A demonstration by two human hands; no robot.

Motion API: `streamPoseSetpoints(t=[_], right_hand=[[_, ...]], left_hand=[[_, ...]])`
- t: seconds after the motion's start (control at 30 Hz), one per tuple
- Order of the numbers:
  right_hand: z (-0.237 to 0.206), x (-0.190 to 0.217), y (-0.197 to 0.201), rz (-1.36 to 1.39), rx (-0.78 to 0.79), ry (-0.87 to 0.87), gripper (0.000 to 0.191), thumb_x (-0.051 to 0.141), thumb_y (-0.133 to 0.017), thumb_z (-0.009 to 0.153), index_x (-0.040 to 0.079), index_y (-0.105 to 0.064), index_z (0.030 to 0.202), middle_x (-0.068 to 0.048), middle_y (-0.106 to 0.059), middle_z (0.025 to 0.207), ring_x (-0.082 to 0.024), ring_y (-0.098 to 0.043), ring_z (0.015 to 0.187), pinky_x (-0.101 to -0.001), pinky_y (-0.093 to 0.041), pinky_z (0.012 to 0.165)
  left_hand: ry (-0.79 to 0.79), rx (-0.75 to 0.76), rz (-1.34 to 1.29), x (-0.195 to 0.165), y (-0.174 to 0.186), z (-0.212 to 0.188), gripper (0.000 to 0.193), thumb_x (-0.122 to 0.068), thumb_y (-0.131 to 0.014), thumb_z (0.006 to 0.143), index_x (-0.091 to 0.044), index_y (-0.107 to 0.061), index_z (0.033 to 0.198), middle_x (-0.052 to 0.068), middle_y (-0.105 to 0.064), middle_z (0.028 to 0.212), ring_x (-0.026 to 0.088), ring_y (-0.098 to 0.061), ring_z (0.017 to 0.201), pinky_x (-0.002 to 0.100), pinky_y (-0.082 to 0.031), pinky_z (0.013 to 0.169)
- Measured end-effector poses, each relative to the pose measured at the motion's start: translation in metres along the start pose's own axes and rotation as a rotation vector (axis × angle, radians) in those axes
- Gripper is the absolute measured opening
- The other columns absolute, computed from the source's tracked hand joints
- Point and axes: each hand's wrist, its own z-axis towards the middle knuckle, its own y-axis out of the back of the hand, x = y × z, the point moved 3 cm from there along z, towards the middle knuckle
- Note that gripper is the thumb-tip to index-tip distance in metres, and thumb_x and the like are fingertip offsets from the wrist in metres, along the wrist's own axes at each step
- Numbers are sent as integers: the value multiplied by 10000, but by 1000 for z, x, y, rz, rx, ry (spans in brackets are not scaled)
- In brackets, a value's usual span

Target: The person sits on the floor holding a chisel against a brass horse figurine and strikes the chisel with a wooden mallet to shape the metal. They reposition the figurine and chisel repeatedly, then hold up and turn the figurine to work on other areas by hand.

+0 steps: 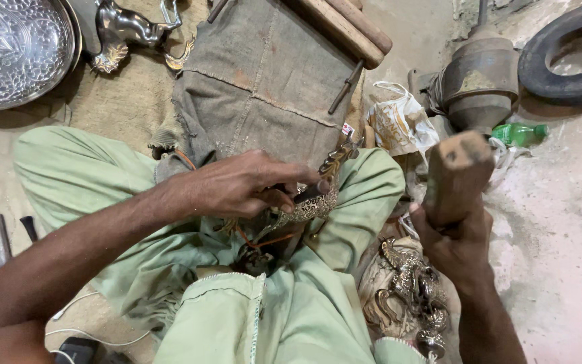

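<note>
My left hand (240, 185) presses down on an ornate engraved metal piece (314, 199) that rests across my lap, fingers curled over it and thumb near its curled top end. Raised to the right, my right hand (454, 243) grips the handle of a wooden mallet (456, 174), its blunt head pointing up toward the camera. I sit cross-legged in pale green clothing. What lies under my left palm is hidden.
A burlap-covered block (264, 81) with wooden sticks (345, 27) lies ahead. An engraved silver tray (15, 47) and a metal animal figure (129, 27) sit far left. More ornate metal pieces (409, 290) lie by my right knee. A metal pot (479, 81), tyre (567, 54), green bottle (520, 133) stand right.
</note>
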Motion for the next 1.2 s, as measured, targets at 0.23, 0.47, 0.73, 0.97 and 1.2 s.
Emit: streamPoseSetpoints(t=[0.23, 0.47, 0.73, 0.97, 1.2], right_hand=[[-7, -14, -4, 137, -33, -132, 386, 29, -815, 821, 100, -588, 1125, -75, -695, 947, -239, -714, 781, -351, -585, 673], [-8, -8, -2, 237, -11, -93, 388, 42, -794, 846, 151, -603, 1166, 30, -694, 936, -180, -707, 759, -322, -583, 632], [-4, 6, -1, 71, -21, -34, 385, 50, -779, 827, 128, -605, 1161, -35, -705, 1006, -230, -730, 831, -362, -602, 726], [-9, 4, 6, -39, -116, 144, 392, -2, -746, 809, 55, -568, 1153, -156, -661, 1057, -286, -699, 924, -380, -579, 753], [-17, 7, -3, -64, -74, 125, 383, 22, -763, 849, 128, -618, 1187, -65, -687, 1097, -242, -690, 872, -380, -574, 737]], left_hand=[[-47, -10, 28, 3, -1, -3, 537, 16, -639, 882, -156, -588, 1388, 87, -794, 1111, 191, -800, 857, 420, -619, 764], [18, 12, 15, 4, -6, -3, 535, 21, -632, 886, -194, -602, 1375, 61, -804, 1096, 187, -800, 833, 406, -640, 753], [14, 17, 51, 3, -4, -2, 479, -30, -659, 908, -166, -593, 1363, 72, -803, 1018, 195, -792, 842, 416, -616, 767], [-38, 40, -45, -3, -2, -6, 783, 181, -561, 689, -145, -572, 1401, 75, -743, 1260, 204, -795, 837, 370, -651, 794], [-74, 23, 25, 5, -4, -13, 776, 185, -563, 676, -136, -582, 1383, 138, -743, 1204, 191, -805, 920, 342, -656, 782]])
